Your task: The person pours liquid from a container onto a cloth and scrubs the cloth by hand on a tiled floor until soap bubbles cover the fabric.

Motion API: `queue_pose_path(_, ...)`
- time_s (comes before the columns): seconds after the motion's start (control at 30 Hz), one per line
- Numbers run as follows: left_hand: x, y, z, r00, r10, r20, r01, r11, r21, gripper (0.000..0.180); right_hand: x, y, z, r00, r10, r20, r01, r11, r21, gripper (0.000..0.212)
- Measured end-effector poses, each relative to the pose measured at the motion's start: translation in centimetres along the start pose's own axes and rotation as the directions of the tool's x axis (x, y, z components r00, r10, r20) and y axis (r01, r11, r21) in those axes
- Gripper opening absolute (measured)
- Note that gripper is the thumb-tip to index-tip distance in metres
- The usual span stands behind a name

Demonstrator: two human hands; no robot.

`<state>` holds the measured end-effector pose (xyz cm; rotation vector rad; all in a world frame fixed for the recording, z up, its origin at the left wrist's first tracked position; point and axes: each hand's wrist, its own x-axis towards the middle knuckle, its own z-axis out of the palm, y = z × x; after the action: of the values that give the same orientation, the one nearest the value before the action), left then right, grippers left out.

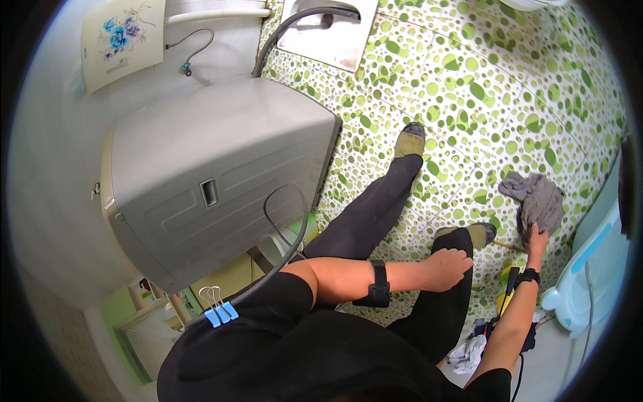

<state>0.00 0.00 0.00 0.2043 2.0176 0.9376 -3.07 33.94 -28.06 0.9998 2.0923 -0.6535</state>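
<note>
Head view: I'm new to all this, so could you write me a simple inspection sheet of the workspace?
Surface: floor, white with green ovals.
Job's things: grey cloth, bunched on the floor.
Clutter: whitish cloth, crumpled at lower right.
Grips: left hand curled at the dark trouser leg, contact unclear; right hand closed on the grey cloth.
Cables: dark cable, looping beside the grey appliance.
Surroundings: grey appliance to the left, pale-blue tub to the right.

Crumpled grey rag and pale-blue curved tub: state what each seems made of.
The crumpled grey rag looks like soft, matte fabric, given its loose folds; fibre unclear. The pale-blue curved tub is probably smooth, satiny plastic, given its rounded edges.
</note>
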Motion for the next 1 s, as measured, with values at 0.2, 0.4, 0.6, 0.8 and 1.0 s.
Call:
queue_pose_path(0.2,1.0,-3.2,-1.9,0.999,-0.05,-0.019,0.049,0.997,-0.063,0.019,3.6,0.8,5.2,0.972,-0.18,-0.154,0.144,0.965,-0.219,0.037)
queue_pose_path(0.4,4.0,-2.8,-4.8,0.995,0.003,0.099,0.002,0.999,-0.051,0.019,2.7,-2.5,4.4,0.994,0.097,0.046,-0.106,0.83,0.548,0.016)
queue_pose_path(0.6,7.7,-4.0,-8.7,0.997,0.073,-0.008,-0.073,0.993,-0.093,0.025,-8.6,-21.2,-6.2,0.952,-0.265,0.152,-0.06,0.327,0.943,0.026)
queue_pose_path(0.8,12.6,-1.1,-15.2,0.981,0.114,0.156,-0.131,0.986,0.105,0.029,-5.0,-25.4,-11.8,0.954,-0.277,-0.115,0.18,0.223,0.958,0.015)
queue_pose_path(1.0,16.5,0.0,-16.4,0.947,0.217,0.239,-0.269,0.938,0.216,0.028,-0.9,-22.9,-10.4,0.884,-0.346,-0.316,0.435,0.357,0.827,0.028)
